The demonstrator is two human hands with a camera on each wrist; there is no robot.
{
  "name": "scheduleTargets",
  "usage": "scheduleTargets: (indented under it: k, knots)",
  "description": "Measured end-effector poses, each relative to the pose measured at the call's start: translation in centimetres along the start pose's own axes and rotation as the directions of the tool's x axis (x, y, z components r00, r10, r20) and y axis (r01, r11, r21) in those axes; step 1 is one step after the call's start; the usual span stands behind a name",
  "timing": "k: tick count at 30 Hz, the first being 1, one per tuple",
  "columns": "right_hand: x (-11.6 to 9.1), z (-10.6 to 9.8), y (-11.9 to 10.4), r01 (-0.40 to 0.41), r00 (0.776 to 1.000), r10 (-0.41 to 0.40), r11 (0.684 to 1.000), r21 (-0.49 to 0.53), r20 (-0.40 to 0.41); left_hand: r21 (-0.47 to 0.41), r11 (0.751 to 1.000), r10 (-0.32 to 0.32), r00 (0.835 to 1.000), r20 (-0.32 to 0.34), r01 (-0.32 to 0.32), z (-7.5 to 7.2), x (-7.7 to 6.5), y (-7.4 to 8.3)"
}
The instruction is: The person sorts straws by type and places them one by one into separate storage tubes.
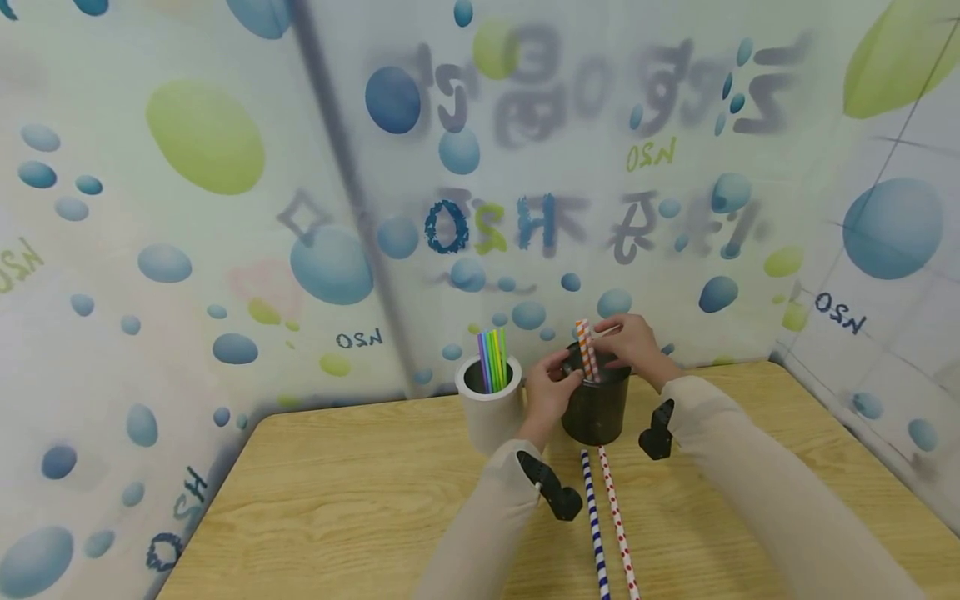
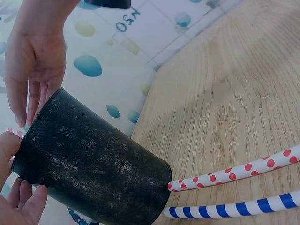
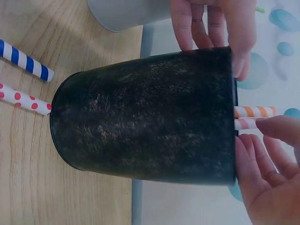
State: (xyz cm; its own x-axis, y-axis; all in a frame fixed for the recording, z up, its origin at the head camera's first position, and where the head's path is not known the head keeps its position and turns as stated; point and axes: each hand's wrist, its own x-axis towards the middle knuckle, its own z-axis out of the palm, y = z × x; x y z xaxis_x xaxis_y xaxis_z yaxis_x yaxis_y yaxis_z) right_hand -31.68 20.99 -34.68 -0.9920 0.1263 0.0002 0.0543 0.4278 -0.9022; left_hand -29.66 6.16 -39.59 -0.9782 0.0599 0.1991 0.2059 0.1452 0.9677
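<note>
A black bucket (image 1: 596, 412) stands on the table, holding an orange-striped paper straw (image 3: 255, 111) and a pink-striped one (image 3: 244, 123) that stick up past its rim. My left hand (image 1: 548, 392) grips the bucket's rim from the left, thumb at the edge and fingers along the outer wall. Over the right side of the opening is my right hand (image 1: 636, 346), fingers loosely extended; in the right wrist view a fingertip overlaps the end of the pink-striped straw. The straws' lower parts are hidden inside the bucket.
Left of the bucket stands a white cup (image 1: 491, 417) with several coloured straws (image 1: 492, 358). Two long paper straws, blue-striped (image 1: 594, 525) and red-dotted (image 1: 617, 517), lie on the wooden table (image 1: 337, 492) in front of the bucket. A patterned curtain (image 1: 225, 317) hangs behind the table.
</note>
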Motion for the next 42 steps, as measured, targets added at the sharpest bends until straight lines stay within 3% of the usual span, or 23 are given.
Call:
scheduleTargets:
  k: [9,18,27,37,42]
  knots:
    - [-1.8,-1.2,-0.2,0.059,0.993,-0.058,0.998,-0.012,0.106,0.012,1.000,-0.013,1.000,0.000,0.013,0.0,0.0,0.2]
    - [-4.3,-2.6,0.5,0.159,0.968,-0.160,0.987,0.023,0.195,0.003,1.000,-0.007,1.000,-0.013,0.007,0.0,0.1,-0.1]
    - [-6.3,-2.9,2.4,0.114,0.962,-0.118,0.993,0.028,0.247,-0.012,1.000,0.010,1.000,-0.007,-0.010,0.1,0.1,-0.1]
    - [-7.1,-1.8,5.2,0.127,0.958,-0.142,0.989,0.076,0.248,-0.012,1.000,0.001,1.000,-0.004,-0.001,0.1,0.2,-0.2]
    - [-7.3,-1.0,6.8,0.085,0.956,-0.106,0.992,0.088,0.273,-0.016,1.000,-0.006,1.000,0.003,0.006,0.1,0.2,-0.2]
